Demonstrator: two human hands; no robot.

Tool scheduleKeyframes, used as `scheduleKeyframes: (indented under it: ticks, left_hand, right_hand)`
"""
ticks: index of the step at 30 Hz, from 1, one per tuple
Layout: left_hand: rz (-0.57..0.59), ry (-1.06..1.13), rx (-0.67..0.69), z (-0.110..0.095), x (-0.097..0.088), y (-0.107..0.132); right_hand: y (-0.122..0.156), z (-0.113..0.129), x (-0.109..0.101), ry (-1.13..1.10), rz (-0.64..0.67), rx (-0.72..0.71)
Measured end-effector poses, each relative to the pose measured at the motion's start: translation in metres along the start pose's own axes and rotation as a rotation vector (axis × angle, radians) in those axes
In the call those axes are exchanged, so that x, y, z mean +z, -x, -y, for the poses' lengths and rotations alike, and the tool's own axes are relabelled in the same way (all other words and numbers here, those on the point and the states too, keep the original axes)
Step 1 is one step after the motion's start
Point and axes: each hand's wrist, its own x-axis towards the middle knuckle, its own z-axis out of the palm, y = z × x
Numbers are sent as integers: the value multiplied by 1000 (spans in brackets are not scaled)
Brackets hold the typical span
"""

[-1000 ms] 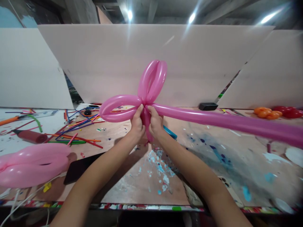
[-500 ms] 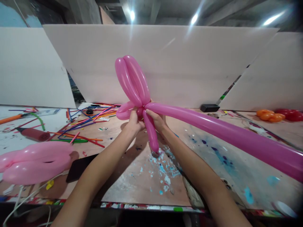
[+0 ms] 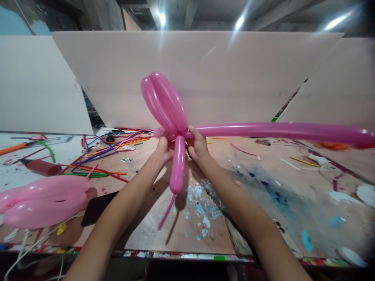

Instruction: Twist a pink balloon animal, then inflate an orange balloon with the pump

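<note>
Both my hands hold a long magenta twisting balloon [image 3: 263, 130] above the paint-stained wooden table [image 3: 263, 187]. My left hand [image 3: 164, 147] pinches the twist point, where a folded double loop [image 3: 164, 102] stands up to the left. My right hand [image 3: 198, 146] grips the same joint from the right. A short bubble with a thin tail [image 3: 177, 164] hangs down between my hands. The balloon's long straight part runs level to the right edge of the view.
A finished pale pink balloon shape [image 3: 43, 201] lies at the left near a dark phone [image 3: 98, 208]. Several uninflated coloured balloons [image 3: 99, 156] and a red hand pump [image 3: 39, 166] litter the table's left side. White boards stand behind the table.
The balloon has been turned at the twist: the upper loops swung from upright-right to the left, the short bubble now hangs straight down, and the long tail rose to level.
</note>
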Motion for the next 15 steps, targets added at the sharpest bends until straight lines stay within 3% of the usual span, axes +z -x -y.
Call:
scheduleKeyframes:
  ticks: [3,5,10,15]
  left_hand:
    - [129,14,-154,-6,-1,5]
    - [195,-28,-177,-6,1,8]
    - [147,-146,-2,6,3,6]
    - [192,-121,133,9,2,3]
  right_hand:
    - [-8,4,-7,20,-15,-34]
    - [-11,7,-11,54,27,-33]
    - [-11,7,-12,-17,77,3]
    - [-13,11,-11,-112,140,135]
